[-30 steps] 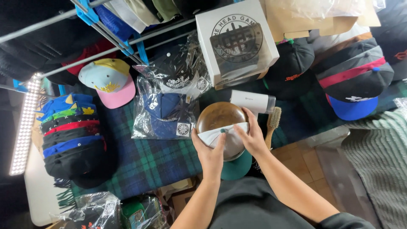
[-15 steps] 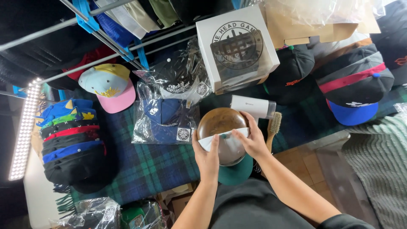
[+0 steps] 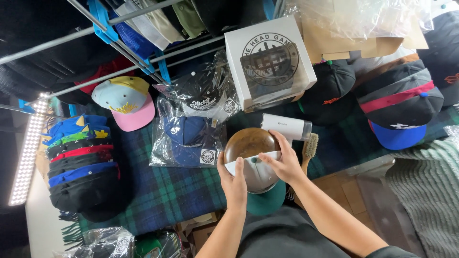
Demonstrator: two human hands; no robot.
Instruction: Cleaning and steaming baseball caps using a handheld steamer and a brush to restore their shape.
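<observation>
Head view: both hands meet over a cap (image 3: pixel 260 191) with a teal brim, which sits on a brown wooden dome (image 3: pixel 249 142) near the front edge of the counter (image 3: pixel 158 191). The left hand (image 3: pixel 234 179) is clenched on the left end of a white paper strip (image 3: pixel 253 160) that arches across the cap's front; the right hand (image 3: pixel 286 162) pinches the strip's right end, so the strip spans between the two grips and the cap lies directly under them. Just beyond the right grip lies a white handheld device (image 3: pixel 284 126), and a wooden brush (image 3: pixel 310 148) lies just to its right. Left of the left grip is a bagged navy cap (image 3: pixel 189 141); farther left stands a stack of caps (image 3: pixel 76 162). A white box (image 3: pixel 267 59) lies beyond the dome
</observation>
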